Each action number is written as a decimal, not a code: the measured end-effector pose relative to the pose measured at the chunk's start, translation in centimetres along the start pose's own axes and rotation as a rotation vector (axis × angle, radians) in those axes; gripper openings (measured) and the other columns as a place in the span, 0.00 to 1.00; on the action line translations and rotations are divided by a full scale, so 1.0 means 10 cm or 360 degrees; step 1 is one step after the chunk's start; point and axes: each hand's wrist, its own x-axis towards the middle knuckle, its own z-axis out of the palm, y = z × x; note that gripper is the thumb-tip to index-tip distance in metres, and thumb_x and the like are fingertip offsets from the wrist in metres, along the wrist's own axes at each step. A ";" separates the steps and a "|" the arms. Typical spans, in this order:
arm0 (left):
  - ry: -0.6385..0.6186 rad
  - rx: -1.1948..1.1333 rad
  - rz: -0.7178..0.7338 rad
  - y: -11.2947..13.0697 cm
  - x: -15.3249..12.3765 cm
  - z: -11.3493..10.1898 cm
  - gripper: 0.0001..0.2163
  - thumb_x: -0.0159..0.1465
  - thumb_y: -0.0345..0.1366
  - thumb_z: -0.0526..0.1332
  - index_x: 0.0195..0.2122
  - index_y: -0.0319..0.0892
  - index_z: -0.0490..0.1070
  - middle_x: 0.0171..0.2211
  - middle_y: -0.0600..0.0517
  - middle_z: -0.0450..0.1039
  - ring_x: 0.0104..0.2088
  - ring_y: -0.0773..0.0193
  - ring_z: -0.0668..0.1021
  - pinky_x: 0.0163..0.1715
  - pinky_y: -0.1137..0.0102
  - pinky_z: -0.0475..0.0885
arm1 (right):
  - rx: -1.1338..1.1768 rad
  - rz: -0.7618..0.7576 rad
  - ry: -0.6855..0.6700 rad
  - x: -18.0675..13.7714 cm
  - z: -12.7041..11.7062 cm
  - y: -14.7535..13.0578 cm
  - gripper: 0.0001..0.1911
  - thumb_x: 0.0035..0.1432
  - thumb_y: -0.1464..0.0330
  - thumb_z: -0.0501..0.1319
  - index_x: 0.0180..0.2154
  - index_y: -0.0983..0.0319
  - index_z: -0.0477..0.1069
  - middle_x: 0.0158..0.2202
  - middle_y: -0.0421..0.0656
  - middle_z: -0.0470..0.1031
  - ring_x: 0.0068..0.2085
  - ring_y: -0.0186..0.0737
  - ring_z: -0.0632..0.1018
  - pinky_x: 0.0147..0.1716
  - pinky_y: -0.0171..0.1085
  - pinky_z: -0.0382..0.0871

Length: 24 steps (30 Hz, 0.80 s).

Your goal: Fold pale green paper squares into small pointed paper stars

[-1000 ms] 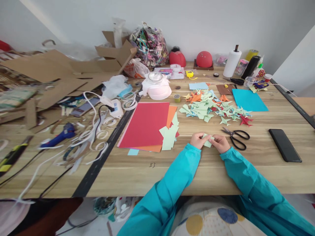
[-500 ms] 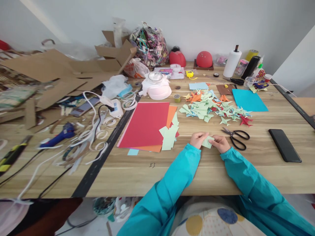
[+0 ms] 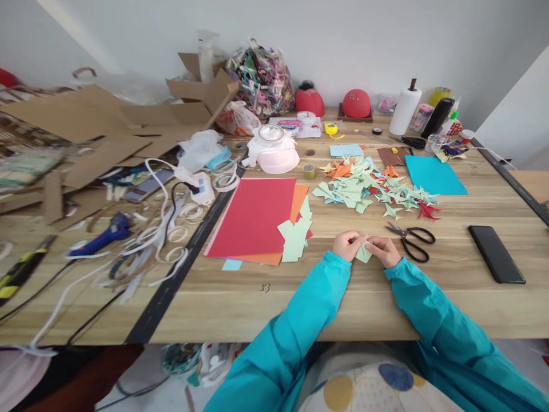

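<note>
Between my two hands is a small pale green piece of paper [image 3: 363, 254], creased across its face. My left hand [image 3: 346, 246] pinches its left side, and my right hand [image 3: 384, 250] grips its upper right edge between thumb and fingers. Just right of my right hand lie black-handled scissors [image 3: 414, 239], blades apart. Beyond the hands spreads a pile of folded paper shapes [image 3: 355, 183], mostly pale green with some orange, red and blue. To the left, pale green paper pieces [image 3: 295, 239] overlap a stack of red sheets [image 3: 257, 217].
A black phone [image 3: 496, 254] lies at the right, and a turquoise sheet [image 3: 436, 174] behind it. Blue glue gun [image 3: 107, 234], white cables and a power strip [image 3: 203, 189] clutter the left. Cardboard [image 3: 98, 114] is heaped farther back. A tape roll [image 3: 308, 170] stands behind the red sheets.
The pale green paper has turned slightly and shifted a little to the right between my fingers. My fingertips have drawn closer together along its top edge.
</note>
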 end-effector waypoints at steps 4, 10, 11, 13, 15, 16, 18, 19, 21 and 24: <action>0.0034 0.0156 0.0267 0.03 -0.03 0.01 0.21 0.50 0.46 0.62 0.12 0.39 0.57 0.15 0.58 0.53 0.20 0.72 0.58 0.21 0.73 0.54 | -0.0036 -0.0024 0.0020 0.01 -0.01 0.01 0.20 0.46 0.53 0.62 0.18 0.63 0.66 0.17 0.39 0.67 0.22 0.33 0.67 0.23 0.33 0.63; 0.0072 0.0071 0.0103 0.01 -0.02 0.02 0.20 0.52 0.48 0.60 0.14 0.39 0.59 0.15 0.58 0.54 0.20 0.72 0.59 0.20 0.74 0.55 | 0.0044 0.0037 0.0058 0.03 -0.02 0.03 0.17 0.42 0.55 0.64 0.20 0.63 0.69 0.18 0.39 0.68 0.22 0.33 0.68 0.22 0.33 0.63; 0.0087 0.0041 0.0056 0.01 -0.01 0.02 0.20 0.52 0.49 0.59 0.14 0.39 0.59 0.15 0.58 0.54 0.20 0.72 0.58 0.20 0.74 0.54 | 0.0079 0.0055 0.0050 0.03 -0.02 0.03 0.16 0.41 0.56 0.64 0.21 0.63 0.69 0.19 0.39 0.69 0.21 0.34 0.68 0.22 0.34 0.63; 0.0117 -0.0004 -0.0012 -0.01 0.00 0.03 0.20 0.52 0.50 0.59 0.14 0.39 0.60 0.14 0.58 0.54 0.19 0.73 0.58 0.19 0.74 0.54 | 0.0145 0.0093 0.0037 0.04 -0.01 0.03 0.14 0.40 0.58 0.65 0.22 0.63 0.71 0.19 0.38 0.70 0.21 0.34 0.69 0.21 0.34 0.64; 0.0140 -0.0039 -0.0051 -0.04 0.01 0.03 0.20 0.51 0.50 0.59 0.14 0.38 0.60 0.14 0.57 0.54 0.19 0.73 0.58 0.19 0.74 0.54 | 0.0202 0.0122 0.0041 0.05 -0.02 0.04 0.12 0.39 0.60 0.66 0.22 0.63 0.71 0.18 0.38 0.70 0.20 0.33 0.69 0.21 0.34 0.64; 0.0156 -0.0050 -0.0067 -0.05 0.02 0.03 0.20 0.51 0.50 0.59 0.14 0.38 0.61 0.14 0.57 0.54 0.19 0.73 0.58 0.19 0.74 0.54 | 0.0225 0.0134 0.0046 0.05 -0.02 0.04 0.12 0.39 0.61 0.66 0.23 0.63 0.72 0.18 0.38 0.71 0.20 0.33 0.69 0.21 0.34 0.64; 0.0189 -0.0055 -0.0088 -0.07 0.02 0.04 0.20 0.51 0.51 0.60 0.14 0.38 0.62 0.14 0.57 0.54 0.19 0.73 0.58 0.18 0.74 0.54 | 0.0256 0.0156 0.0050 0.05 -0.02 0.04 0.12 0.38 0.61 0.66 0.23 0.63 0.72 0.19 0.38 0.71 0.20 0.33 0.70 0.21 0.34 0.64; 0.0209 -0.0055 -0.0093 -0.08 0.03 0.04 0.20 0.50 0.51 0.60 0.14 0.38 0.62 0.14 0.57 0.54 0.19 0.73 0.59 0.18 0.74 0.54 | 0.0264 0.0165 0.0050 0.06 -0.02 0.04 0.12 0.37 0.61 0.66 0.22 0.63 0.72 0.19 0.38 0.72 0.20 0.34 0.70 0.21 0.34 0.64; 0.0247 -0.0069 -0.0096 -0.08 0.04 0.03 0.20 0.49 0.51 0.61 0.14 0.38 0.63 0.13 0.57 0.55 0.18 0.73 0.59 0.18 0.74 0.54 | 0.0269 0.0171 0.0060 0.05 -0.03 0.04 0.13 0.37 0.60 0.66 0.22 0.63 0.71 0.18 0.38 0.72 0.19 0.34 0.70 0.22 0.35 0.65; 0.0304 -0.0110 -0.0088 -0.07 0.05 0.01 0.20 0.49 0.51 0.62 0.14 0.38 0.63 0.13 0.57 0.55 0.18 0.73 0.59 0.18 0.74 0.54 | 0.0235 0.0161 0.0102 0.05 -0.03 0.04 0.15 0.38 0.58 0.66 0.19 0.63 0.69 0.16 0.38 0.70 0.19 0.34 0.70 0.21 0.35 0.66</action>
